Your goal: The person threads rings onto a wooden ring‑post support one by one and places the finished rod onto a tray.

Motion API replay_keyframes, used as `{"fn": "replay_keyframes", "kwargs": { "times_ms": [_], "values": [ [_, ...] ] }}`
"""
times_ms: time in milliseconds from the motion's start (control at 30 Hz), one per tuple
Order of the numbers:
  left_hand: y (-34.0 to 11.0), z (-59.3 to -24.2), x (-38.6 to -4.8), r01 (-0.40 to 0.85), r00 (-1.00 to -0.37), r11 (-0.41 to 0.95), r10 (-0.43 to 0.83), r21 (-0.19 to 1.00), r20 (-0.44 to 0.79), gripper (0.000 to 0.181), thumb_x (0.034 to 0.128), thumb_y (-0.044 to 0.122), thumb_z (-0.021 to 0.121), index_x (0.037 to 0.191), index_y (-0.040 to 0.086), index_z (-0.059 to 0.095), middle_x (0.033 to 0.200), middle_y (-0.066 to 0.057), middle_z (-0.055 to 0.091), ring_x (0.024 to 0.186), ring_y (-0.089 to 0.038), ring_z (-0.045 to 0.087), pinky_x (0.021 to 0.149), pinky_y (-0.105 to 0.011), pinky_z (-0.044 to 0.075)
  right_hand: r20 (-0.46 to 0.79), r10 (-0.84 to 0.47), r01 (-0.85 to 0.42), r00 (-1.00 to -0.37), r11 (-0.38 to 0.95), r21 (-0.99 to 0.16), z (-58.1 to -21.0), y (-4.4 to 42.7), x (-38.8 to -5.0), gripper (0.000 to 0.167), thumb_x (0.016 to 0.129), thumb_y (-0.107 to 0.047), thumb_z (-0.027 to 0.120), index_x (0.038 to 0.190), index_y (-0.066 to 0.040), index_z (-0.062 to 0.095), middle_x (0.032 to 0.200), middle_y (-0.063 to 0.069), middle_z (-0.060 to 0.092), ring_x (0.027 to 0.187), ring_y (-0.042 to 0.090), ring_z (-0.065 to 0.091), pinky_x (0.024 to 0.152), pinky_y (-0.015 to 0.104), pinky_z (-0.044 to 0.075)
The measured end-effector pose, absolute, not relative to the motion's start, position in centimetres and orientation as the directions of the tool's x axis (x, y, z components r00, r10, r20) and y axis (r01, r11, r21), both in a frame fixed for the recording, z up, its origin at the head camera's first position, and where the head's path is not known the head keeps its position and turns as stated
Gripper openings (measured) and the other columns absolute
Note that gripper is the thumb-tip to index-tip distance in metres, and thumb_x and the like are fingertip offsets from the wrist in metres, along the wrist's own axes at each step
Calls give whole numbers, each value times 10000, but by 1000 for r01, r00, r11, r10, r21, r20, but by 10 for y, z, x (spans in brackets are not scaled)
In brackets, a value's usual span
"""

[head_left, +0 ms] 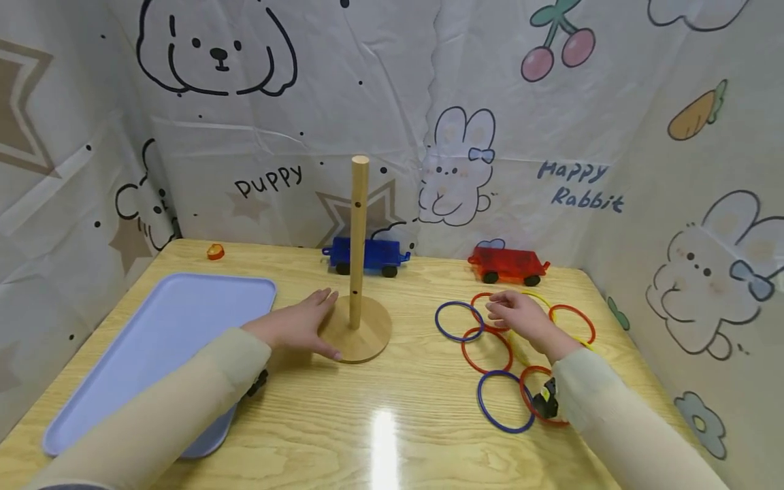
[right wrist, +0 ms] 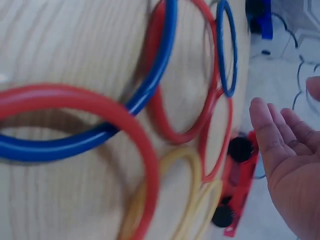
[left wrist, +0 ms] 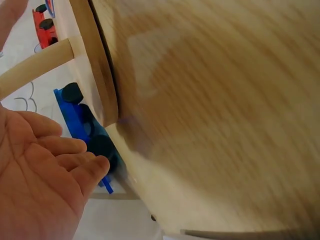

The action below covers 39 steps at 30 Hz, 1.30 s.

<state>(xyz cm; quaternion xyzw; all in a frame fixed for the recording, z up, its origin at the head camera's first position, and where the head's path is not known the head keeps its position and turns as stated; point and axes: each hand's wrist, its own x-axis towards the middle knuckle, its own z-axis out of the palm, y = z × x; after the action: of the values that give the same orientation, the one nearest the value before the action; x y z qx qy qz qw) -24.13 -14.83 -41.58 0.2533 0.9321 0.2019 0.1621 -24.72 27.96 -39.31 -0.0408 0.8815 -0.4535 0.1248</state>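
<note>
A wooden stand with an upright post (head_left: pixel 358 238) rises from a round base (head_left: pixel 372 333) in the middle of the table. My left hand (head_left: pixel 295 327) is at the left edge of that base, thumb and fingers spread; the left wrist view does not settle whether it touches. Several thin rings lie overlapping at the right: blue (right wrist: pixel 162 65), red (right wrist: pixel 150 165) and yellow (right wrist: pixel 196 175). Over the far part of them hovers my right hand (head_left: pixel 523 318), its fingers loosely bent and nothing visible in them. It partly hides some rings in the head view.
A lavender tray (head_left: pixel 202 320) lies at the left, under my left sleeve. Along the back stand a blue toy wagon (head_left: pixel 382 255) and a red toy wagon (head_left: pixel 507 263). A small orange-red object (head_left: pixel 216 252) sits at the back left. Printed cloth (head_left: pixel 367 122) walls the table.
</note>
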Motion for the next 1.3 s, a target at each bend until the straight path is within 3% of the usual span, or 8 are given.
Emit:
{"fn": "replay_keyframes", "kwargs": {
  "times_ms": [200, 300, 467, 567, 767, 1033, 1300],
  "values": [
    [-147, -419, -240, 388, -814, 792, 534, 471, -229, 1234, 824, 509, 855, 1592, -137, 138, 1661, -320, 104, 1540, -455, 119, 1226, -549, 169, -229, -123, 136, -965, 512, -848, -405, 287, -257, 488, 1103, -131, 472, 1451, 205, 407, 1406, 387, 514, 1238, 437, 609, 1012, 467, 519],
    [-145, -426, -240, 401, -812, 795, 538, 455, -225, 1221, 831, 507, 851, 1589, -142, 147, 1656, -317, 141, 1539, -439, 150, 1233, -521, 166, -254, -107, 172, -961, 487, -856, -411, 290, -264, 466, 1100, -120, 480, 1437, 199, 429, 1383, 362, 551, 1182, 354, 661, 999, 421, 532],
    [-145, -434, -240, 425, -819, 812, 533, 400, -211, 1224, 830, 576, 825, 1589, -133, 179, 1654, -308, 174, 1537, -431, 176, 1231, -514, 194, -304, -101, 228, -947, 455, -861, -419, 288, -279, 411, 1075, -90, 537, 1370, 193, 490, 1154, 214, 704, 916, 123, 708, 866, 303, 586],
    [-145, -436, -240, 432, -819, 811, 536, 393, -204, 1185, 860, 593, 786, 1585, -135, 197, 1658, -311, 150, 1541, -440, 148, 1229, -531, 187, -332, -124, 238, -935, 473, -848, -421, 287, -284, 396, 1064, -79, 556, 1340, 202, 511, 1044, 103, 724, 829, 65, 684, 808, 254, 586],
    [-145, -441, -241, 498, -799, 811, 566, 306, -201, 1067, 964, 605, 644, 1578, -148, 202, 1659, -324, 120, 1539, -448, 139, 1214, -575, 200, -367, -147, 225, -919, 569, -791, -423, 285, -290, 348, 1049, -81, 598, 1300, 160, 580, 1070, 95, 705, 825, 77, 656, 785, 245, 573],
    [-145, -438, -238, 480, -800, 820, 555, 312, -228, 1047, 984, 581, 630, 1578, -155, 181, 1663, -324, 96, 1542, -446, 130, 1209, -587, 202, -332, -160, 175, -930, 601, -780, -428, 285, -294, 250, 1003, -47, 663, 1178, 131, 652, 977, 57, 697, 774, 95, 645, 720, 242, 557],
    [-144, -434, -235, 485, -799, 817, 559, 312, -221, 1041, 981, 567, 644, 1574, -158, 190, 1659, -327, 113, 1541, -442, 142, 1222, -563, 181, -358, -237, 189, -903, 529, -827, -417, 290, -298, 326, 1052, -18, 568, 1303, 190, 557, 951, 46, 689, 757, 104, 643, 750, 273, 581]
  ]
}}
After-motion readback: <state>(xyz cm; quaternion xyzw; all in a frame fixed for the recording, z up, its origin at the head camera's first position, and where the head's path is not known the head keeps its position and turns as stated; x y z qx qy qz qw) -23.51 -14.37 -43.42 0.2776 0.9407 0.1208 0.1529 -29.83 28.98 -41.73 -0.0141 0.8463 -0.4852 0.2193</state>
